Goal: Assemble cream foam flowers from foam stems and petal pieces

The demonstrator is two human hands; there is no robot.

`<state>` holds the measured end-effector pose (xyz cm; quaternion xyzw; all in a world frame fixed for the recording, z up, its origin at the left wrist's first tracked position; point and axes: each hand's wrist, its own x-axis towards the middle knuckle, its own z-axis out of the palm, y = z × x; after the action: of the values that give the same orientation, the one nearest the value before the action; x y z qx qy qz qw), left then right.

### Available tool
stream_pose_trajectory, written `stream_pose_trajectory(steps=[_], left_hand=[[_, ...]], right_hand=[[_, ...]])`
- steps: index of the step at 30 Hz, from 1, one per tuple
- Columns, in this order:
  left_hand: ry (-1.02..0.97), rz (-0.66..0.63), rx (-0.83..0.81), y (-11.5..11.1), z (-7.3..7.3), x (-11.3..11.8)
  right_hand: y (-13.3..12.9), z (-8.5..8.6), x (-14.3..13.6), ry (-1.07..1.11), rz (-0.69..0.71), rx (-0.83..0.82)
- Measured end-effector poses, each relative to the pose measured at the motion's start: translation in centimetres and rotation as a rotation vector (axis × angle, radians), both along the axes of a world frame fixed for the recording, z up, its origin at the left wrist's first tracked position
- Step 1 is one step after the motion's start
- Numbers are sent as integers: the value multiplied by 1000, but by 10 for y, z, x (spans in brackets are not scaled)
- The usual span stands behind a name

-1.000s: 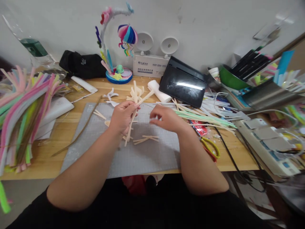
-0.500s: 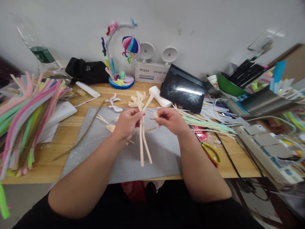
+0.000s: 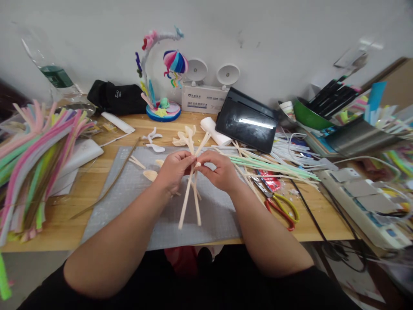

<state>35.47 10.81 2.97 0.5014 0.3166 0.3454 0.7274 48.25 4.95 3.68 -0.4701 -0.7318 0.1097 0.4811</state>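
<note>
My left hand (image 3: 177, 169) is closed on a bunch of cream pipe cleaners (image 3: 185, 206), whose two long ends hang crossed over the grey cutting mat (image 3: 213, 215). More cream ends fan out above my fingers. Touching the bunch from the other side, my right hand (image 3: 217, 169) pinches a small pale cream piece at the crossing. My fingertips partly hide that piece. Cream petal-like loops (image 3: 185, 137) lie beyond my hands, and a cream leaf-shaped piece (image 3: 150, 175) rests on the mat by my left hand.
Scissors (image 3: 280, 206) with yellow and red handles lie right of my right forearm. Loose green and white pipe cleaners (image 3: 274, 165) spread beneath a black tablet (image 3: 248, 120). A colourful pipe-cleaner bundle (image 3: 41, 163) fills the left side. A power strip (image 3: 364, 202) sits at right.
My right hand has moved left with its small piece and now meets the bunch in my left hand. The hanging ends have swung left and now cross.
</note>
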Motion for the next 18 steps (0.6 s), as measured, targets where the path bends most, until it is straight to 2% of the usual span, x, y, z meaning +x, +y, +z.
stream_pose_trajectory(steps=[3, 7, 14, 18], left_hand=[[-3, 29, 76, 2, -3, 0], [-4, 4, 33, 4, -3, 0], [33, -118, -89, 0, 2, -2], [101, -144, -85, -1, 2, -2]], right_hand=[[2, -3, 4, -159, -2, 60], [3, -7, 12, -325, -46, 82], [3, -6, 16, -342, -67, 48], [2, -8, 15, -419, -72, -2]])
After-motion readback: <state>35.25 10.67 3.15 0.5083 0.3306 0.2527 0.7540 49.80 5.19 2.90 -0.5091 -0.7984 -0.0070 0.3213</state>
